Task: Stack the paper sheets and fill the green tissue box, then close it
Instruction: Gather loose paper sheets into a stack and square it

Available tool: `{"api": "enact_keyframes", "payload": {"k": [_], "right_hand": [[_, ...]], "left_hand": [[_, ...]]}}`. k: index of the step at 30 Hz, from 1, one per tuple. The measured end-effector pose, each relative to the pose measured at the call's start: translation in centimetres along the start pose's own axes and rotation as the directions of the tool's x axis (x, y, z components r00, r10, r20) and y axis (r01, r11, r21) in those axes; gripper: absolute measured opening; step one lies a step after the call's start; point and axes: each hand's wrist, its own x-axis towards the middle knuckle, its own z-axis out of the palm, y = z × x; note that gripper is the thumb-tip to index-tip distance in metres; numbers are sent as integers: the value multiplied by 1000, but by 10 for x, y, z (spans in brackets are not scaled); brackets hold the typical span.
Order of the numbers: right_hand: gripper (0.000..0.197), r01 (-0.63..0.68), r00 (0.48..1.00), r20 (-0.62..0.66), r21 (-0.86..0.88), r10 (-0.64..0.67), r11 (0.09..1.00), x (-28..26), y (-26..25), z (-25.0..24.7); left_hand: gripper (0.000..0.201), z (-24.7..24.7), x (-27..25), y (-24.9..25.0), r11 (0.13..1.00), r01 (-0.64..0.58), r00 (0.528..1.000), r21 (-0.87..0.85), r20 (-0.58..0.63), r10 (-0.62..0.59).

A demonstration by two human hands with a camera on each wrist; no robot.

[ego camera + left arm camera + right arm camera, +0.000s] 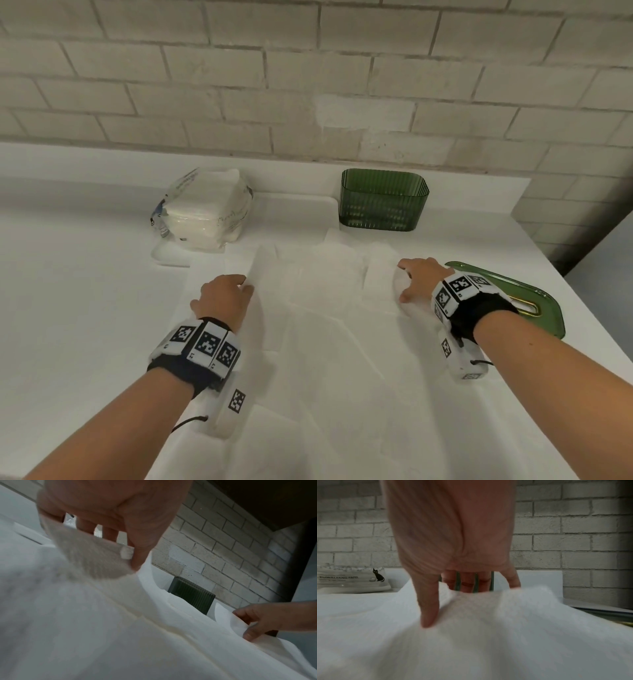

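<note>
Several white paper sheets (322,308) lie spread and overlapping on the white counter (85,308). My left hand (239,289) pinches their raised left edge; the left wrist view shows the thumb (137,561) in front of that edge and the fingers behind it. My right hand (402,281) grips the bunched right edge, thumb (429,615) on the near side, fingers behind. The ribbed green tissue box (383,200) stands open and apart by the wall. Its green lid (513,294) lies flat under my right wrist.
A plastic-wrapped pack of white tissues (205,209) sits at the back left by the brick wall (308,85). The counter's right edge (582,284) runs close behind the lid.
</note>
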Motion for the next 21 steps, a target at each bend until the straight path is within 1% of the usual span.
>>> {"api": "enact_keyframes", "payload": {"k": [2,4,6,8,10,11,14,15,16,17,18,19,20,21], "right_hand": [[52,8,1000,-2,27,-8,1000,1,2,-3],[57,26,1000,-11,87,-25,996,0,6,-8],[60,41,998,-63,184,-30,982,-1,10,-18],[55,67,991,-135,323,-24,944,-2,13,-30],[43,125,978,-207,477,-27,870,-5,10,-39],[39,159,970,-243,550,-26,820,-5,6,-42],[34,253,947,-322,752,4,609,-6,-13,-42],[34,253,948,-318,797,25,549,-6,-21,-39],[33,230,955,-291,844,53,485,-4,-31,-34],[33,194,966,-245,894,78,405,-1,-40,-28],[34,153,976,-195,932,99,330,1,-50,-23],[34,113,981,-154,948,117,299,5,-60,-18],[36,67,983,-121,938,139,340,9,-69,-13],[38,11,983,-88,905,163,426,13,-78,-8]], "left_hand": [[32,-4,-2,0,997,-33,998,-75,-57,29],[34,-9,-5,0,977,-73,993,-202,-105,52],[34,-13,-5,-1,928,-107,990,-357,-121,67],[28,-16,-5,-2,876,-88,993,-475,-106,43],[29,-18,-5,-2,817,3,999,-576,-41,-32],[30,-17,-5,-4,782,59,998,-620,12,-66],[34,-14,-6,-10,647,182,983,-740,148,-107],[38,-14,-6,-13,589,219,976,-778,182,-121],[42,-14,-3,-17,536,238,971,-810,204,-123],[41,-17,-3,-18,498,252,968,-830,220,-124],[35,-20,-4,-19,476,256,967,-842,230,-113],[28,-23,-4,-19,471,253,967,-845,232,-103],[23,-25,-3,-20,480,241,970,-844,221,-98],[21,-28,-2,-21,502,224,974,-836,199,-105]]}}
